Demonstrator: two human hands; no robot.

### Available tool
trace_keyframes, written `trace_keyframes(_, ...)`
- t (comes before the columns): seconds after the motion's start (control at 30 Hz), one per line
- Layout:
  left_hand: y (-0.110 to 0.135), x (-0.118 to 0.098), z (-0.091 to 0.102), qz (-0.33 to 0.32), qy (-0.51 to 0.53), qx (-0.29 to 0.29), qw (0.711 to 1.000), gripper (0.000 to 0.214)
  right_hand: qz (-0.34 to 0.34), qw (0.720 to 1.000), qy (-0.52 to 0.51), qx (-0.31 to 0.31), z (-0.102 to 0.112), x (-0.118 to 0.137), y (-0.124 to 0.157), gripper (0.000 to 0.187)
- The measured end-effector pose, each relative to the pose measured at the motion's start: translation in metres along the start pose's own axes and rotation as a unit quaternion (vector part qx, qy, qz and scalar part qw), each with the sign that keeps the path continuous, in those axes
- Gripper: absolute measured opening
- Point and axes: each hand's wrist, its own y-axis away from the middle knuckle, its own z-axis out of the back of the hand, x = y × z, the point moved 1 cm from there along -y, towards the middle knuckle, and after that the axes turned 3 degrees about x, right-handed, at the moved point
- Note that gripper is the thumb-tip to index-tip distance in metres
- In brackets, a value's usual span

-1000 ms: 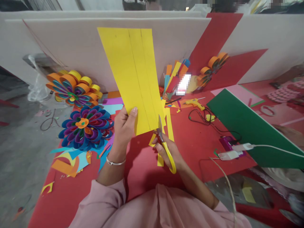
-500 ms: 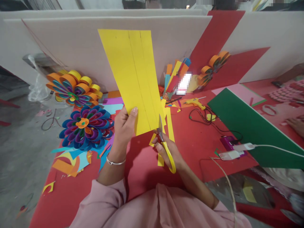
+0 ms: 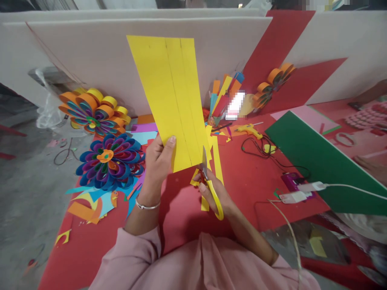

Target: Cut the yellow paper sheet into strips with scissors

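Right of the blue paper flower (image 3: 110,161), the left hand (image 3: 160,159) is pinching the yellow sheet (image 3: 172,96), whose long axis is running up and away, leaning left at the far end. The right hand (image 3: 222,191) is gripping the yellow-handled scissors (image 3: 219,203), blades pointing away at the sheet's near edge. Both hands are keeping nearly the same pose as a second ago.

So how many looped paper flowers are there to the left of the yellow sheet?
2: an orange-and-yellow flower at the back, and a blue-and-purple flower in front of it, near the left hand.
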Motion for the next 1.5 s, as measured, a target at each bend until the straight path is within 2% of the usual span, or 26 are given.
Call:
trace_keyframes(0.33, 0.0, 0.0, -0.002, -0.002, -0.006, 0.003, 1.0, 0.023, 0.0, 1.0, -0.014, -0.001, 0.0, -0.006, -0.001, 0.066)
trace_keyframes(0.7, 0.0, 0.001, -0.001, 0.009, -0.013, 0.011, 1.0, 0.023, 0.003, 1.0, -0.026, 0.004, -0.001, -0.008, -0.001, 0.057)
trace_keyframes(0.93, -0.001, 0.0, 0.0, 0.007, -0.022, 0.019, 1.0, 0.022, -0.008, 0.999, -0.032, 0.0, -0.002, -0.005, -0.002, 0.063)
trace_keyframes(1.27, 0.0, 0.0, -0.001, 0.007, -0.025, 0.015, 1.0, 0.021, 0.003, 1.0, -0.022, -0.009, 0.001, 0.002, -0.002, 0.056)
trace_keyframes(1.5, 0.001, 0.001, 0.001, 0.012, -0.042, 0.012, 0.999, 0.024, 0.001, 1.0, -0.011, -0.002, -0.002, -0.004, 0.001, 0.047)
